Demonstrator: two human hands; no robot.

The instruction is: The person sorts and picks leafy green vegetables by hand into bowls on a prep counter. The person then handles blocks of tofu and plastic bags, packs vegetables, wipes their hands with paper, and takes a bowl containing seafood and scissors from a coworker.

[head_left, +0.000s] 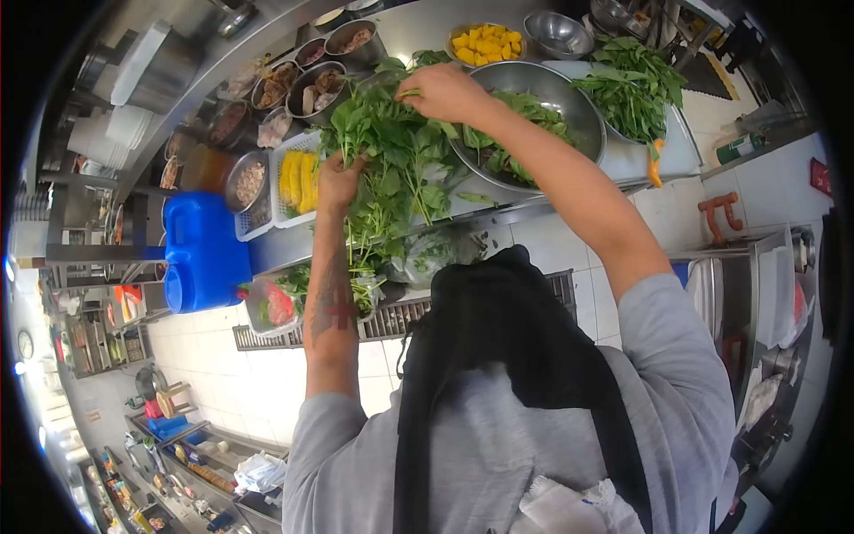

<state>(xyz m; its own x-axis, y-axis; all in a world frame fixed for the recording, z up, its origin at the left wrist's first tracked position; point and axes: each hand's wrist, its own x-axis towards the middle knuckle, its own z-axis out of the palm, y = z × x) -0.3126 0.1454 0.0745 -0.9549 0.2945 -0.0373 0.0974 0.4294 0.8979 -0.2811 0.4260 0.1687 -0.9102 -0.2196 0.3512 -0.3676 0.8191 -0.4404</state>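
Green leafy stems [391, 182] spill over the steel table's [286, 245] edge, the left hand [341, 182] curled around some; the right hand [445, 93], near the metal bowl [588, 120], pinches a green sprig [409, 93].

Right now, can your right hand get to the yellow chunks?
Probably yes: the right hand is close to the yellow chunks, and nothing seems to lie over them. It is pinching a stem, though, so it might have to let go first.
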